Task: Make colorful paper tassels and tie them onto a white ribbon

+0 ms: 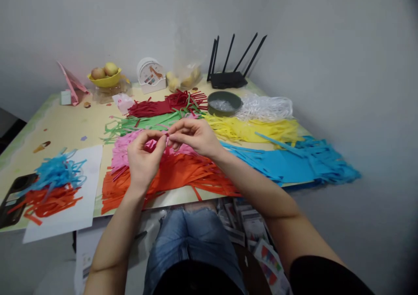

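My left hand and my right hand meet above the fringed paper, fingertips pinched together. Between them shows a bit of a small magenta strip; most of it is hidden by my fingers. Below my hands lie pink fringed paper and orange fringed paper. Green fringed paper and dark red fringed paper lie behind them. To the right are yellow fringed paper and blue fringed paper, which reaches the table's edge.
Blue cut strips and orange cut strips lie on a white sheet, beside a dark phone. A dark green bowl, white cord, a router and a yellow fruit bowl stand farther back.
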{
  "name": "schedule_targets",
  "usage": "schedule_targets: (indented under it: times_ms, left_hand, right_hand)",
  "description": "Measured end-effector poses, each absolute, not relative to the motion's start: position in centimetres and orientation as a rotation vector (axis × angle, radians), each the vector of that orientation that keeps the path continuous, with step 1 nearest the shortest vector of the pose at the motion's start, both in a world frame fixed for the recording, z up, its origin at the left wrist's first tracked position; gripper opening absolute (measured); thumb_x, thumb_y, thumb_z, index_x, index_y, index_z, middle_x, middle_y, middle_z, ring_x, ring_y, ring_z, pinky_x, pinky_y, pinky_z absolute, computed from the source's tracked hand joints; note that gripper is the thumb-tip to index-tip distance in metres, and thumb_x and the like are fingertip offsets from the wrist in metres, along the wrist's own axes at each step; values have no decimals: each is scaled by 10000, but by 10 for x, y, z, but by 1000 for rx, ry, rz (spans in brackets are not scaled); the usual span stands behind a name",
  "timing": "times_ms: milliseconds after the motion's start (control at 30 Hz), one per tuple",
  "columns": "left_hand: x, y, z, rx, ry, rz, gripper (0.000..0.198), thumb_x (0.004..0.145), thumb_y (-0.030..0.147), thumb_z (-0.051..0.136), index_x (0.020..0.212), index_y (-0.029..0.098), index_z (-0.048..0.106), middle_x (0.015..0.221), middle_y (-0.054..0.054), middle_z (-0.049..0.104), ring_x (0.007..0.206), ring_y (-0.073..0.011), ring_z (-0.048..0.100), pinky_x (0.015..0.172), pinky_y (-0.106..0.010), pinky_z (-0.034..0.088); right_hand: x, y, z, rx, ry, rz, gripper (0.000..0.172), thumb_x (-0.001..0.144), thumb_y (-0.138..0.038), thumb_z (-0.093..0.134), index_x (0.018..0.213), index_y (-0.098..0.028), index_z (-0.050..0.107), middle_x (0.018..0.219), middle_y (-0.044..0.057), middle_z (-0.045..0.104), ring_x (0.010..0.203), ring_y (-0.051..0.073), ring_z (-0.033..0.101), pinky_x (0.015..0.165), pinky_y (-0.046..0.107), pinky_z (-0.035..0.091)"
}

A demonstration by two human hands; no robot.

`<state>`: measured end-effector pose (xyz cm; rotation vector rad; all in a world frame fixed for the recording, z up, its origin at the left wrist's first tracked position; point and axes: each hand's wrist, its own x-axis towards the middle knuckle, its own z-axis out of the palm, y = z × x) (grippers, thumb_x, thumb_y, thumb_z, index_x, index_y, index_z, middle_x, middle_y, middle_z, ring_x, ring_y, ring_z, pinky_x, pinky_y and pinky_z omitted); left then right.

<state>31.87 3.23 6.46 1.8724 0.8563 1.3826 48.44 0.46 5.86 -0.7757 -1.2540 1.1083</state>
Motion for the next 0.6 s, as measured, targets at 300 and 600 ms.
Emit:
schedule_targets:
  times_ms: [300, 600]
  left_hand:
    - [306, 31, 74, 2063, 797, 1269, 59, 833, 232, 680, 808, 190, 712, 790, -21, 716, 732, -160, 634, 735, -278, 481]
    - [304, 28, 61, 2005, 766, 1363, 54, 859, 232, 692, 857, 192, 727, 843, -34, 737, 817, -169, 670, 789, -281, 497]
  right_hand:
    - [474, -1, 56, -795, -1228, 1064, 369, 748, -465, 824, 867, -141, 692, 664, 0, 714, 524, 103, 651, 518, 234, 582]
    - [472, -8, 58, -892, -1289, 949, 343, 787, -460, 786, 873, -138, 704, 599, -20, 655, 504, 87, 607, 490, 210, 550]
